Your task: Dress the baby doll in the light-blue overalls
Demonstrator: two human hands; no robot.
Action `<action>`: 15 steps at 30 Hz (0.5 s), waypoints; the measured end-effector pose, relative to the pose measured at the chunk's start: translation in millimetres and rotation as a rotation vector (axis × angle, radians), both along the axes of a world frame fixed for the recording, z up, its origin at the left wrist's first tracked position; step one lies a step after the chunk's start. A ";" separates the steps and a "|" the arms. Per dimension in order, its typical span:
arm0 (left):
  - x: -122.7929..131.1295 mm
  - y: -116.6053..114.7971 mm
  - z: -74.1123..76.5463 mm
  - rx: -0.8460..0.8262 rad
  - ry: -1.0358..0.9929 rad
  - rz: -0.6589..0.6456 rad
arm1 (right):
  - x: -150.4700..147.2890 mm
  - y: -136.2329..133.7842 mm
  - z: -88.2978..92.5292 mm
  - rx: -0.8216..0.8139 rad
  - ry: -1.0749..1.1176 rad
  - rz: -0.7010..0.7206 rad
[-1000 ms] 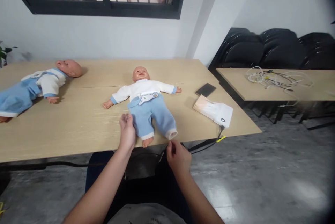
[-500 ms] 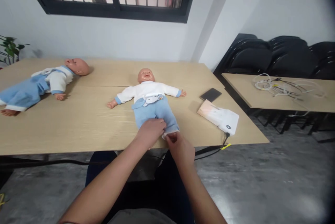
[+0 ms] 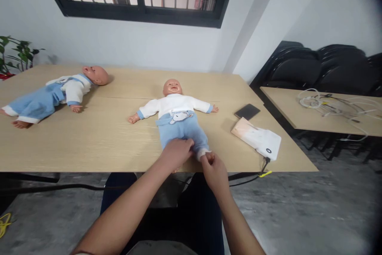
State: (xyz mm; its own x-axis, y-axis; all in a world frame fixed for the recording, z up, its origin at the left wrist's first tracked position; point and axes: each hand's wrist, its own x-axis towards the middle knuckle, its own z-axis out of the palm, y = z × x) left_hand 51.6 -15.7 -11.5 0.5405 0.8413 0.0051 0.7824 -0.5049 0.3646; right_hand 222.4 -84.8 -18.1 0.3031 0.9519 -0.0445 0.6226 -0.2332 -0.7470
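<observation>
A baby doll [image 3: 176, 104] lies on its back on the table, arms spread, in a white top and light blue trousers [image 3: 182, 125] with an animal face at the waist. My left hand [image 3: 178, 152] is closed on the trousers at the lower legs, its fingertips partly hidden. At the table's front edge, my right hand [image 3: 214, 170] has thumb and fingers pinched at the white trouser cuff [image 3: 203, 153] and the foot beside it. The fingers cover much of that foot. My left hand hides most of the other lower leg.
A similarly dressed doll [image 3: 59, 92] lies on the left of the wooden table [image 3: 98, 143]. A dark phone [image 3: 247, 111] and a white power bank [image 3: 259, 139] with a cable lie on the right. Coiled cables [image 3: 325, 104] rest on another table, before stacked black chairs [image 3: 294, 64].
The view has shifted slightly, so the scene sits further right. My right hand has moved a little away from my left, and the cuff now sits lower around the foot.
</observation>
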 end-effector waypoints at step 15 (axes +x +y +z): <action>15.5 18.0 10.6 -0.009 0.041 0.332 | -1.9 -21.3 9.2 -0.086 0.013 0.076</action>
State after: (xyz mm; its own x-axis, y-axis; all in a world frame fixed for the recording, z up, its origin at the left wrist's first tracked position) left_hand 67.1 2.3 -0.9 0.2363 0.9715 -0.0194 0.9179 -0.2166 0.3325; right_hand 220.5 -106.1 -8.9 0.2294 0.9646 -0.1301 0.6312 -0.2492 -0.7345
